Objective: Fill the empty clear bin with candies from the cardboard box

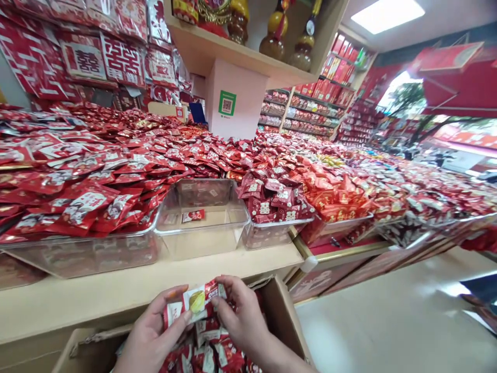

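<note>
Between my two hands, a small red and white wrapped candy packet (197,301) with a yellow-green picture is held over an open cardboard box (285,316). My left hand (153,327) pinches its left end, thumb on the front. At the other end, my right hand (239,311) grips it between thumb and fingers. Similar red packets (205,357) fill the box below, partly hidden by my hands and wrists. Just beyond stands a clear plastic bin (202,235) with one small red packet (193,215) lying in it.
Red packets (85,204) are heaped in a clear bin on the left. Dark red packets (267,202) and orange-red packets (337,199) fill bins to the right. A pale counter edge (171,274) runs behind the box. Overhead juts a wooden shelf (233,54) with gourd ornaments.
</note>
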The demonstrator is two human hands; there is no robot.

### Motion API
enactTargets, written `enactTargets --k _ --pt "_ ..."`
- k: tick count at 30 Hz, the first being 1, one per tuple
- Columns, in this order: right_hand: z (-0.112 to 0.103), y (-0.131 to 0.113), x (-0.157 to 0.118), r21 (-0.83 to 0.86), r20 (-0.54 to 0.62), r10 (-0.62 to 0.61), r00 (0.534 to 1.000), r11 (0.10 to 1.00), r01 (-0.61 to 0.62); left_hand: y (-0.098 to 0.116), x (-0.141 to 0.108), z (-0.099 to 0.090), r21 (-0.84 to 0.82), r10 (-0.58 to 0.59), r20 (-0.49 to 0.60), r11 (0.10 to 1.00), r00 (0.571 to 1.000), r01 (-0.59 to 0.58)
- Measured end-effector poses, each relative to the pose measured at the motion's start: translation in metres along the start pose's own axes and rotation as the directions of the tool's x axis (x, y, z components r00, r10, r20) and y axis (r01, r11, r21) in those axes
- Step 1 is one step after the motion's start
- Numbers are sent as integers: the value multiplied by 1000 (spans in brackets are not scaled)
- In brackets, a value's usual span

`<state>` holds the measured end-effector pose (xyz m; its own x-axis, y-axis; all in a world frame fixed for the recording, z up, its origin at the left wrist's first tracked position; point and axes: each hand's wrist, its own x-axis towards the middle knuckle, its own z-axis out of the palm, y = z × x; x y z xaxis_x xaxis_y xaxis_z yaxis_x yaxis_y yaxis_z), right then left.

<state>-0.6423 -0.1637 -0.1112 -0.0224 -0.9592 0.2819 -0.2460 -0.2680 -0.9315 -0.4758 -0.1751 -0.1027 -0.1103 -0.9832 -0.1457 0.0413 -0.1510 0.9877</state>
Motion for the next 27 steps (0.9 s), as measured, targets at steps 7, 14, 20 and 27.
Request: enactTargets --k 7,14,20,27 --pt "-16 3 6 321 -108 93 990 946 -53 8 -3 -2 -16 91 -150 995 985 -94" --pt "-30 -3 5 414 -119 180 976 903 -116 14 -3 -11 -63 133 -244 986 961 -152" --pt "-22 1 -1 371 -64 243 968 906 -203 9 -8 -14 57 156 -216 988 964 -146" --pt "-18 26 -5 355 -40 249 968 909 -220 11 -21 -14 222 179 -131 964 975 -147"
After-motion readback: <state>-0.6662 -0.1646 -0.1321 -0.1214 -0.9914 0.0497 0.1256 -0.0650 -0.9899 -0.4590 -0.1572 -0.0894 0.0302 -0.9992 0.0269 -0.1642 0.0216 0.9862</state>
